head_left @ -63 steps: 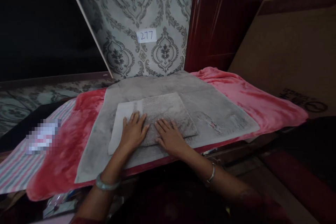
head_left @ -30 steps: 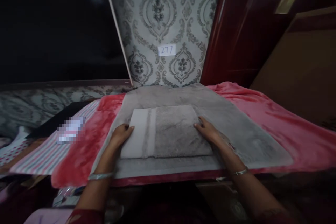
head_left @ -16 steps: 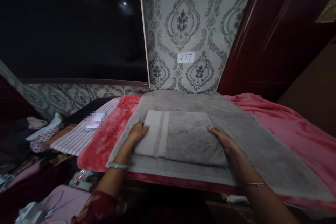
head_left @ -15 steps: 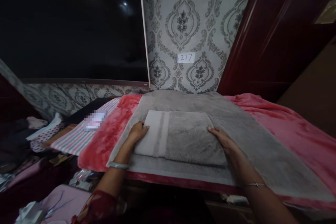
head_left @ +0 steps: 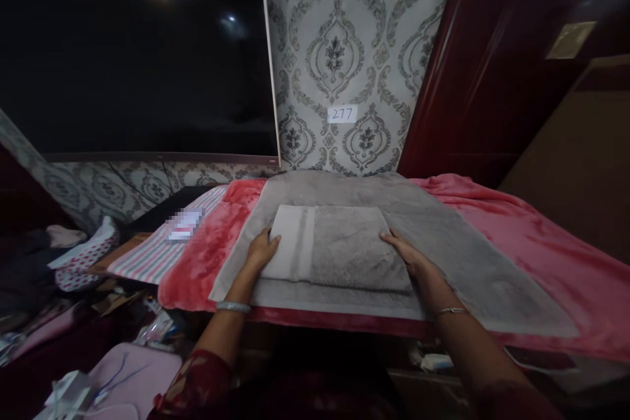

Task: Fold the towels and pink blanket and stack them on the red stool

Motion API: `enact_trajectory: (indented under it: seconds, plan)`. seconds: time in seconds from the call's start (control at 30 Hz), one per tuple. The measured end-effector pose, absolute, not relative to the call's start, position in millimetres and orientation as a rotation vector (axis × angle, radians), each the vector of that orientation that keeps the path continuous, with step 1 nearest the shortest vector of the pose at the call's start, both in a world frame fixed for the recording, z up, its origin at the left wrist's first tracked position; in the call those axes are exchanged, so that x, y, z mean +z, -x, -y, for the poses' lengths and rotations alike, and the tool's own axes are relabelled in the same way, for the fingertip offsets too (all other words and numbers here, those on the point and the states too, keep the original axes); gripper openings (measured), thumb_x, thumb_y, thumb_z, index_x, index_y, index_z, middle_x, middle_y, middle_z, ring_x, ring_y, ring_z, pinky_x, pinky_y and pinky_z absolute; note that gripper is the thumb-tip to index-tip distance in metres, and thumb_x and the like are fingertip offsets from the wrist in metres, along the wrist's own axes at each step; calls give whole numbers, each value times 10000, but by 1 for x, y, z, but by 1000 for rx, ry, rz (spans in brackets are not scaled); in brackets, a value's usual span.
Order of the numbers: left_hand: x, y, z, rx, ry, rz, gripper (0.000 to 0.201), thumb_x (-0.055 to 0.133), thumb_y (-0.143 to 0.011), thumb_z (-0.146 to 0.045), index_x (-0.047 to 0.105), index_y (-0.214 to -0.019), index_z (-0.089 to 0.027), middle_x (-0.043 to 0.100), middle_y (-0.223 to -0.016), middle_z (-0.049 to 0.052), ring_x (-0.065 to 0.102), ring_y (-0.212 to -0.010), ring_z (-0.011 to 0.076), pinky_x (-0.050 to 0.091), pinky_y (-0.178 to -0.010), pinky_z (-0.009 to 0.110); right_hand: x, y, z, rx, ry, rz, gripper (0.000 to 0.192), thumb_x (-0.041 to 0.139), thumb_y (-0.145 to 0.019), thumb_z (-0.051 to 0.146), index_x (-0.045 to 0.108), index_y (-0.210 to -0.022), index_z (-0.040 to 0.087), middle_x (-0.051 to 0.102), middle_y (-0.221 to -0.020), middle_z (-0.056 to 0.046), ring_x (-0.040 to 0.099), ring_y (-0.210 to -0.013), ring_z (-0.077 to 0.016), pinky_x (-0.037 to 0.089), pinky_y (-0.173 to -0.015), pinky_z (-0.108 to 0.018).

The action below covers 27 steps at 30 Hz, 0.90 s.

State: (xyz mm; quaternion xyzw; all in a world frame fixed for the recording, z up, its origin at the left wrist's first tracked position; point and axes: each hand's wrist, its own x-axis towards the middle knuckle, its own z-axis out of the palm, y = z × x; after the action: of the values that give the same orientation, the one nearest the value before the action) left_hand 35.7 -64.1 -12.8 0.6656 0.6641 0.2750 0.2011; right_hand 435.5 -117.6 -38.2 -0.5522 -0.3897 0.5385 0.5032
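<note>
Nearest, at lower left: a pink bag-like item (head_left: 130, 377) with pale clutter, and a dark red patterned sleeve (head_left: 191, 384). Two bare forearms reaching forward, each with a thin bangle at the wrist.

Left hand (head_left: 260, 251) cupped against the left edge of a folded grey towel (head_left: 339, 248), fingers curled narrow around the white striped end. Right hand (head_left: 411, 256) flat against the towel's right edge, fingers together and pointing inward; fingertips tucked at the fold, so actual grip cannot be told.

Folded towel lying square in the middle of a larger grey mat (head_left: 443, 243), near its front edge. Beneath that, a pink-red plush blanket (head_left: 541, 249) spread across the raised surface, hanging over at the right. Left of it, a striped cloth (head_left: 147, 256) with a small blurred item (head_left: 183, 226) on top, then a heap of clothes including white fabric with red dots (head_left: 81, 256).

Farther back: grey damask wallpaper (head_left: 344, 33) bearing a small white label reading 277 (head_left: 342, 113). To the left, a dark glossy panel (head_left: 132, 59) reflecting two lights. To the right, dark red wood (head_left: 472, 59) and a brown cardboard sheet (head_left: 575, 164).
</note>
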Motion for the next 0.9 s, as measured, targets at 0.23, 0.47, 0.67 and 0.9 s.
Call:
enact_trajectory:
  seconds: [0.23,0.47,0.67,0.9]
  plan:
    - [-11,-23,66,958,-1740,-1688,481,631,-841,-287,626,-1272,-73,711,-1215,172,692,-1071,269,538,-925,346,15,-416,117,1261,1321,959,788,677,-703,188,483,-1460,289,706,-1245,-64,719,-930,-265,607,-771,-376]
    - [-16,-20,107,1194,-1828,-1688,431,577,-819,-304,682,-1197,-127,709,-1093,128,661,-952,255,528,-921,388,59,-443,116,1137,1378,954,882,722,-700,175,423,-1523,281,542,-1484,-76,704,-1025,-267,609,-810,-370]
    - [-14,-38,120,1073,-1797,-1584,314,608,-781,-293,731,-1034,-152,718,-858,61,667,-841,227,525,-805,319,16,-483,144,1126,1535,936,769,750,-709,265,536,-1448,287,670,-1323,-81,695,-1083,-297,570,-944,-439]
    - [-5,-61,75,840,-1514,-1540,555,693,-774,-319,634,-1271,-80,670,-714,23,628,-600,189,477,-546,271,-13,-474,163,1285,1467,795,707,697,-783,340,505,-1459,273,742,-1168,-89,742,-916,-278,601,-862,-450]
